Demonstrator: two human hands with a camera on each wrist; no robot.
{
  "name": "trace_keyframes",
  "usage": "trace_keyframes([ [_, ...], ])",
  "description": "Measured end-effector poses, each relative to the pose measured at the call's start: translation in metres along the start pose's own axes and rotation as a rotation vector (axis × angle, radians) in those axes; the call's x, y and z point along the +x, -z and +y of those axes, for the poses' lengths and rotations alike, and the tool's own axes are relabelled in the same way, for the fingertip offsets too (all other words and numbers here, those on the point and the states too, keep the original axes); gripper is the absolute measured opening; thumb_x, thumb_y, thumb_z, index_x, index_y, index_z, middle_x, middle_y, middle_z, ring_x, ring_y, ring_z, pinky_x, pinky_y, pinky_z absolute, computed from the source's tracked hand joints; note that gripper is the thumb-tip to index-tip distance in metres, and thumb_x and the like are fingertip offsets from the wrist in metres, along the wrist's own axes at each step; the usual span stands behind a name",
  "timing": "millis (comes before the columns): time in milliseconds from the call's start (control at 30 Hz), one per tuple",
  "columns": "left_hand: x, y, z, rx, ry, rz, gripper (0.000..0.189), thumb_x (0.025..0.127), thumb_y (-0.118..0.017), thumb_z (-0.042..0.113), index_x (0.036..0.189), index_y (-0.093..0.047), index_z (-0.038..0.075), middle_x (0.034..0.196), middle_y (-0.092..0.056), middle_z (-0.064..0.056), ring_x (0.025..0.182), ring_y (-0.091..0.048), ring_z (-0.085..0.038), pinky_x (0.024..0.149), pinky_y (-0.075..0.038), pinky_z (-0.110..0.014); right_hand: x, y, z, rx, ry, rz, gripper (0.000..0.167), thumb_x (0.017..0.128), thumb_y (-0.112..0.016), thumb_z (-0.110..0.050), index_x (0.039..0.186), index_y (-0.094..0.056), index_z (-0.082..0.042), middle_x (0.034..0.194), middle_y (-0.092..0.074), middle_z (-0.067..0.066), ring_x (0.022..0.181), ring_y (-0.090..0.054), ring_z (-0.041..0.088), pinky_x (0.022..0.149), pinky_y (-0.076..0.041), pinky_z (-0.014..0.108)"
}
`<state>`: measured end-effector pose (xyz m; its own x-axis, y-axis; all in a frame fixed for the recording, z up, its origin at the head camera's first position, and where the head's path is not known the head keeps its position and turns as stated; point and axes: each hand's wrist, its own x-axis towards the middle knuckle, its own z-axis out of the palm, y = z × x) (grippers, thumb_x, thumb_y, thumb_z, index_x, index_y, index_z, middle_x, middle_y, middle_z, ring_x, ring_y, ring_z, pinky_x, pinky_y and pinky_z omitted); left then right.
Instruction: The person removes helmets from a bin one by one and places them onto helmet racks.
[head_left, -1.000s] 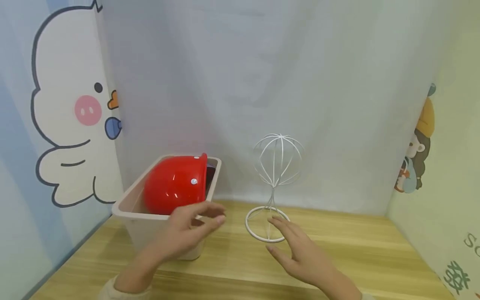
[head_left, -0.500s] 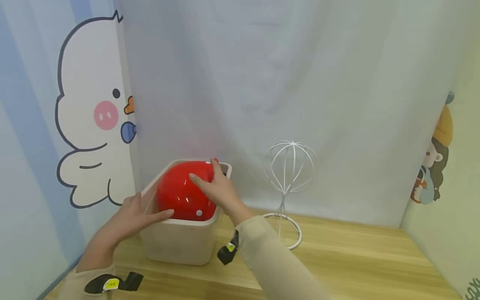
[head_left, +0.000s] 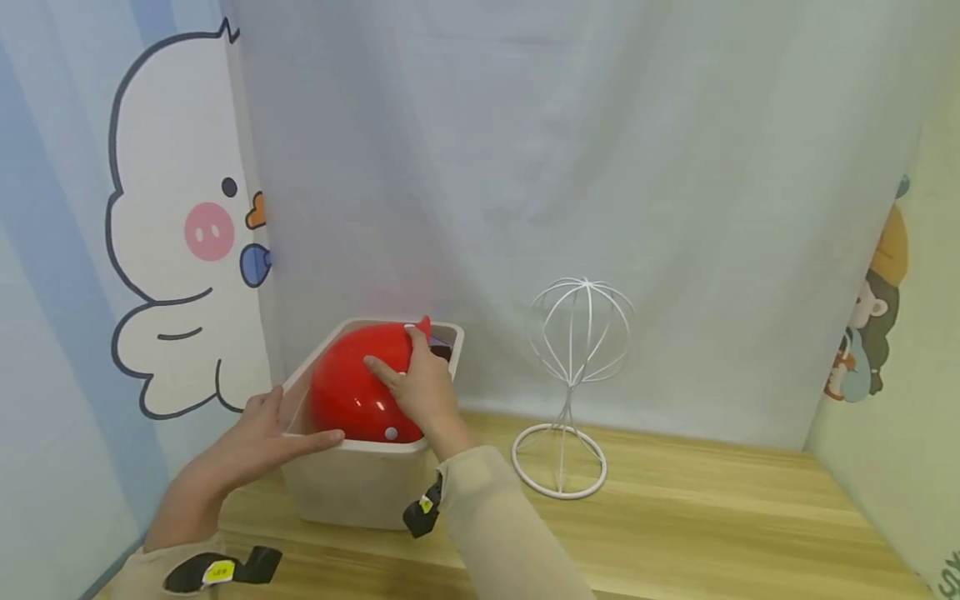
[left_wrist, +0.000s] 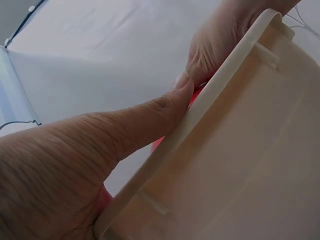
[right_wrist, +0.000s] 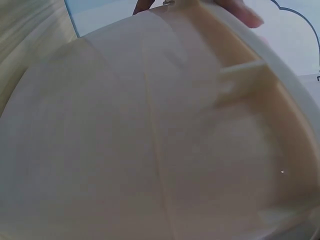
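Two hands (head_left: 251,442) (head_left: 423,390), one red helmet (head_left: 352,379) in one bin (head_left: 360,492), one wire stand (head_left: 570,387)

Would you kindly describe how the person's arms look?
The left sleeve and right sleeve are beige. The left strap and right strap on them are black, each with a yellow label; the left label's marks are too small to read. The left grip and right grip wear no glove.

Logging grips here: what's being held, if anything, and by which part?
The right hand lies on the red helmet, near its brim; the left hand touches the bin's rim at its near left corner. Whether either grips can't be told.
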<state>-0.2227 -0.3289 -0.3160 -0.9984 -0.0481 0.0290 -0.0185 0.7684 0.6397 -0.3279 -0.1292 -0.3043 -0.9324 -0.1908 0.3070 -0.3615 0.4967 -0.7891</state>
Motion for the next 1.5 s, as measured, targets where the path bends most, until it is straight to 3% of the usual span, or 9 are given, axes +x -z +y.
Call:
trace_keyframes([
  [367,0.002,-0.003,-0.002,0.029,-0.03,-0.018,0.128,0.078,-0.073,0.066,0.156,-0.002,-0.008,0.149,-0.019,-0.04,0.128,-0.033,-0.059,0.082,-0.051,-0.068,-0.001,0.002,0.003,0.053,-0.037,0.02,0.081,0.087,-0.075,-0.052,0.153,-0.038,-0.023,0.125,-0.064,0.009,0.1,-0.066,0.025,0.077,-0.06,0.04],
  [500,0.002,-0.003,-0.002,0.024,-0.066,0.003,0.126,0.078,-0.073,0.065,0.158,-0.003,-0.004,0.148,-0.022,-0.038,0.127,-0.032,-0.057,0.078,-0.053,-0.067,0.001,0.005,0.006,0.225,-0.006,0.061,0.079,0.086,-0.076,-0.053,0.151,-0.04,-0.024,0.133,-0.059,0.006,0.112,-0.061,0.026,0.08,-0.06,0.043],
  [700,0.003,-0.003,-0.005,-0.112,-0.244,0.047,0.111,0.079,-0.082,0.051,0.161,-0.014,0.02,0.153,-0.04,-0.015,0.132,-0.04,-0.042,0.084,-0.052,-0.066,-0.005,0.022,-0.002,0.574,0.145,0.197,0.066,0.084,-0.076,-0.054,0.141,-0.048,-0.037,0.137,-0.052,-0.011,0.121,-0.054,0.017,0.088,-0.056,0.039],
  [833,0.002,-0.004,-0.003,-0.123,-0.175,0.018,0.114,0.081,-0.079,0.053,0.161,-0.009,0.013,0.152,-0.032,-0.023,0.131,-0.036,-0.047,0.082,-0.053,-0.064,-0.025,0.054,-0.012,0.74,0.317,0.367,0.058,0.087,-0.075,-0.05,0.138,-0.052,-0.035,0.139,-0.053,-0.011,0.125,-0.053,0.016,0.094,-0.054,0.039],
  [933,0.003,-0.005,-0.001,-0.149,-0.159,0.008,0.108,0.08,-0.081,0.051,0.158,-0.017,0.013,0.146,-0.039,-0.023,0.126,-0.043,-0.045,0.079,-0.057,-0.054,-0.046,0.076,-0.012,0.878,0.392,0.425,0.056,0.089,-0.074,-0.046,0.138,-0.053,-0.028,0.139,-0.055,-0.003,0.125,-0.055,0.022,0.095,-0.054,0.043],
  [1067,0.009,-0.005,0.001,-0.2,-0.331,0.033,0.091,0.078,-0.086,0.038,0.151,-0.033,0.03,0.14,-0.054,-0.006,0.122,-0.051,-0.034,0.08,-0.058,-0.049,-0.069,0.091,0.001,1.014,0.42,0.384,0.055,0.092,-0.072,-0.035,0.141,-0.051,-0.019,0.141,-0.053,0.005,0.125,-0.055,0.03,0.095,-0.053,0.046],
  [1200,0.013,-0.006,0.002,-0.184,-0.45,0.044,0.088,0.079,-0.087,0.033,0.149,-0.035,0.045,0.14,-0.053,0.005,0.125,-0.047,-0.029,0.083,-0.056,-0.051,-0.076,0.101,0.015,1.007,0.417,0.312,0.053,0.094,-0.071,-0.029,0.142,-0.051,-0.019,0.142,-0.051,0.007,0.126,-0.055,0.033,0.093,-0.054,0.048],
  [1333,0.012,-0.005,0.001,-0.158,-0.4,0.038,0.086,0.08,-0.086,0.037,0.15,-0.035,0.042,0.139,-0.055,0.002,0.123,-0.05,-0.031,0.081,-0.056,-0.051,-0.076,0.113,0.02,0.983,0.419,0.264,0.054,0.093,-0.072,-0.032,0.142,-0.052,-0.02,0.143,-0.05,0.008,0.126,-0.055,0.034,0.091,-0.054,0.048],
  [1500,0.008,-0.004,-0.001,-0.146,-0.287,0.026,0.085,0.083,-0.082,0.04,0.152,-0.033,0.024,0.137,-0.057,-0.01,0.116,-0.058,-0.033,0.079,-0.057,-0.051,-0.069,0.134,0.025,1.012,0.454,0.307,0.052,0.094,-0.07,-0.028,0.141,-0.052,-0.017,0.143,-0.051,0.01,0.125,-0.056,0.036,0.092,-0.054,0.049],
])
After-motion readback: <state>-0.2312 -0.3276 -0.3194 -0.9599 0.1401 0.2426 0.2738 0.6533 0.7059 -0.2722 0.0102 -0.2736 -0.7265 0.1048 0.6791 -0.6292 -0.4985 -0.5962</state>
